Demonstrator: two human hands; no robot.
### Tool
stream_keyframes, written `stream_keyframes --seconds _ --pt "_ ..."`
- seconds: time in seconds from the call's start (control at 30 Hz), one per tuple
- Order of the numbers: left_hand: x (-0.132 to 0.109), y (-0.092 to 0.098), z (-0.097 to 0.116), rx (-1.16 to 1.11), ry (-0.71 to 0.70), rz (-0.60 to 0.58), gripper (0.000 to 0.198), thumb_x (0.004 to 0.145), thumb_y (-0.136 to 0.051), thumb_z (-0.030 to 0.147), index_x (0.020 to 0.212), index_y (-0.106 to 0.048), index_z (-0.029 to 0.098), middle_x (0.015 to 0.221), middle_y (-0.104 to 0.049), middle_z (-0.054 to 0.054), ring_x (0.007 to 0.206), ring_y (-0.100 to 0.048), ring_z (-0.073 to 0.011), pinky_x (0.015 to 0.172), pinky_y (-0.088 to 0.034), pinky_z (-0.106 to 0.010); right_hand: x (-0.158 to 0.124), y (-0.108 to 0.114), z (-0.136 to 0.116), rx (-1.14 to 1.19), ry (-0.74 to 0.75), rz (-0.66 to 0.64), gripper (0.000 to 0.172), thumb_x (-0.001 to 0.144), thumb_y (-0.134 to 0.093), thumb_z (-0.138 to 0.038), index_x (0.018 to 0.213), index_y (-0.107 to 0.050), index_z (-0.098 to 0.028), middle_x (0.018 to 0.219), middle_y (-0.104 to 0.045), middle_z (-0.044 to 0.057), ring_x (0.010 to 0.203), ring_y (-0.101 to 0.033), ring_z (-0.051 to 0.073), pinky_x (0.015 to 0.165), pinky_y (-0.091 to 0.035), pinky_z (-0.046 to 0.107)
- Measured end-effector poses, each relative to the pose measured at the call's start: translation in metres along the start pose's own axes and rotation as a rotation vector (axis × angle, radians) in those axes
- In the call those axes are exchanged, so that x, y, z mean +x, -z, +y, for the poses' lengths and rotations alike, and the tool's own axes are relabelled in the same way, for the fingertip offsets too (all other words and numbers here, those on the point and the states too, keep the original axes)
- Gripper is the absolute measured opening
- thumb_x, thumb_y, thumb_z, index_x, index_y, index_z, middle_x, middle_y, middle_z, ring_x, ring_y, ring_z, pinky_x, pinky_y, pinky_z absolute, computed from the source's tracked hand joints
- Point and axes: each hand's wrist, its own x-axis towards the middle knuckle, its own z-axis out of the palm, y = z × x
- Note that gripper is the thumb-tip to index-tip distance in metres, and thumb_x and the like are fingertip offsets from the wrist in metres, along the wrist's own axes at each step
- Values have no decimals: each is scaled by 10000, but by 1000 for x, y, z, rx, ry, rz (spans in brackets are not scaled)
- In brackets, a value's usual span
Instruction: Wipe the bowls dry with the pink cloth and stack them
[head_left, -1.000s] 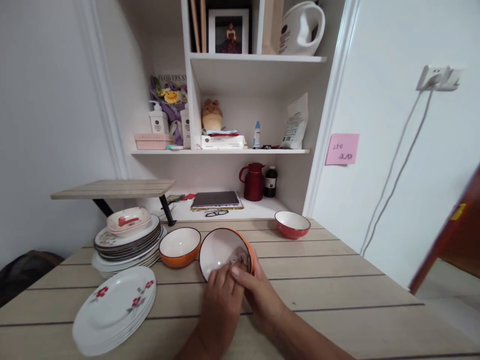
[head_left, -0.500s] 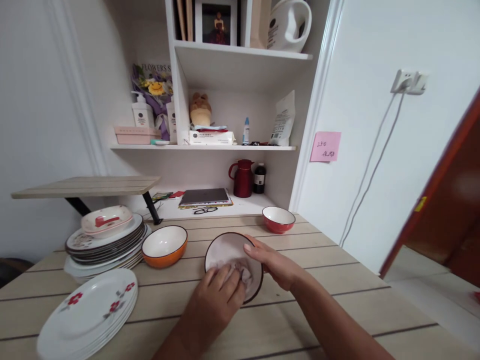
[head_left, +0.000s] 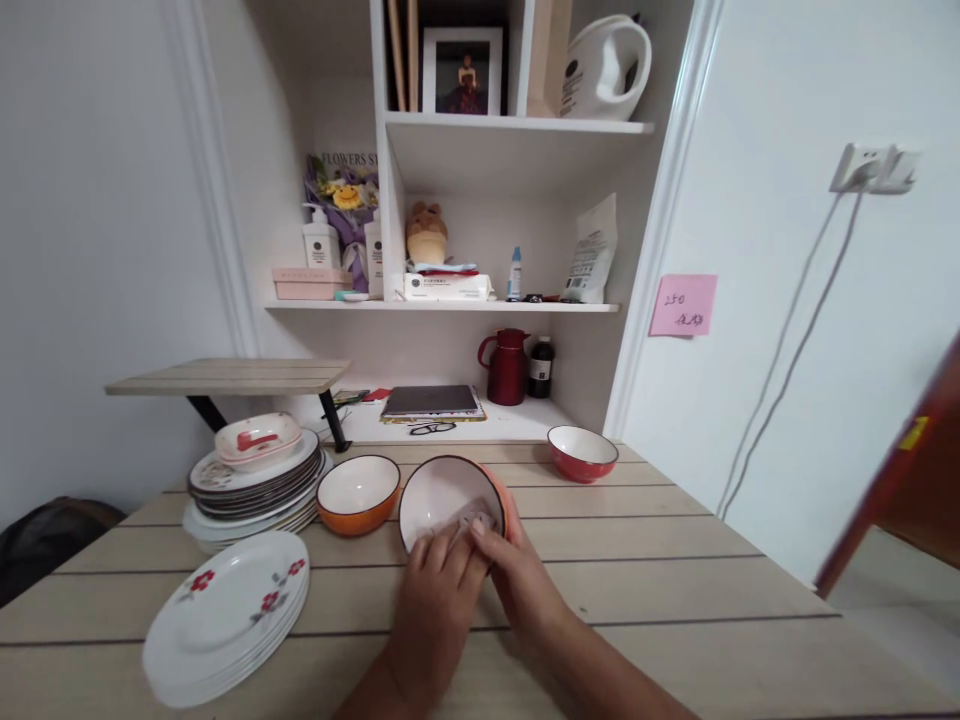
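Note:
An orange bowl [head_left: 439, 492] with a white inside is tilted up toward me on the wooden table [head_left: 675, 590]. My left hand [head_left: 439, 595] presses a small crumpled cloth [head_left: 474, 521] against the bowl's inner wall, fingers closed on it. My right hand [head_left: 517, 570] grips the bowl's right rim, thumb inside, and holds it tilted. A second orange bowl [head_left: 358, 492] stands upright just to its left.
A red bowl [head_left: 583, 451] sits at the table's far right. On the left are a stack of plates [head_left: 255, 485] topped by a small dish and a lower stack of flowered plates [head_left: 225, 615]. Shelves behind hold a red jug [head_left: 508, 365], bottles and a laptop.
The bowl has been tipped back and turned in my hands. My left hand and the cloth have shifted along the inside. The view swung left, then back.

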Motion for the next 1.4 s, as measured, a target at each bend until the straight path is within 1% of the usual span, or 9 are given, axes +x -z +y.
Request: stream_keyframes --seconds 0.2,0.3,0.47,0.57,0.77,0.87,0.97,1.2,1.4 --pt "-4 -10 -4 -97 -130 -150 231 1004 -469 192 1159 -639 204 1097 -704 -49 987 -623 -197 845 -467 -360 9 28 -27 -93 -228 41 696 765 -759 -443 1399 -493 -334 1097 -728 27 950 -653 242 818 -472 349" --pt "-4 -9 -3 -131 -207 -183 184 995 -509 213 1121 -641 241 1116 -695 -25 1030 -609 -188 940 -436 -375 12 50 -47 -178 -291 -2 620 772 -745 -474 1344 -563 -320 1042 -743 27 949 -650 252 810 -466 356" --pt "-4 -3 1 -125 -342 -104 158 991 -505 209 1002 -662 221 1121 -699 -29 1069 -600 -208 1008 -376 -410 8 71 -67 -317 -374 -129 552 827 -698 -536 1332 -583 -345 1125 -725 38 1070 -621 276 840 -462 370" --pt "-4 -2 0 -96 -285 -79 205 997 -469 174 989 -671 207 1097 -710 -33 1052 -609 -212 983 -388 -413 6 64 -61 -184 -312 -165 644 821 -714 -531 1404 -499 -362 1279 -671 49 1134 -609 284 921 -451 409" --pt "-3 -2 -3 -2 24 -9 308 1032 -367 172 1052 -674 188 1034 -730 -43 980 -632 -211 861 -441 -384 2 25 -15 113 -114 -186 940 694 -851 -408 1493 -355 -379 1389 -604 57 1237 -562 301 1082 -359 485" --pt "-2 -2 1 1 48 -26 353 1043 -317 177 1112 -663 165 1050 -730 -56 1002 -630 -219 872 -449 -392 -1 10 4 110 -62 -55 846 721 -829 -351 1461 -418 -337 1268 -670 59 1240 -557 282 1108 -345 440" --pt "-3 -4 5 -28 13 -38 365 1045 -299 174 1146 -649 161 1120 -717 -59 1032 -623 -216 889 -452 -389 0 4 6 32 -55 81 695 770 -767 -366 1402 -483 -323 1179 -705 46 1138 -601 266 1013 -414 397" --pt "-8 -15 0 -137 -153 -171 183 991 -512 209 1126 -635 208 1104 -696 -38 1024 -616 -203 934 -445 -391 11 36 -37 -172 -261 104 519 758 -700 -368 1263 -608 -289 938 -741 12 843 -638 223 717 -439 309" --pt "-2 -6 0 -150 -326 -92 128 966 -544 176 1032 -651 204 1140 -690 -36 1098 -604 -216 1001 -399 -419 10 68 -73 -344 -394 -45 489 783 -727 -417 1253 -634 -320 998 -736 21 911 -627 243 719 -429 317"
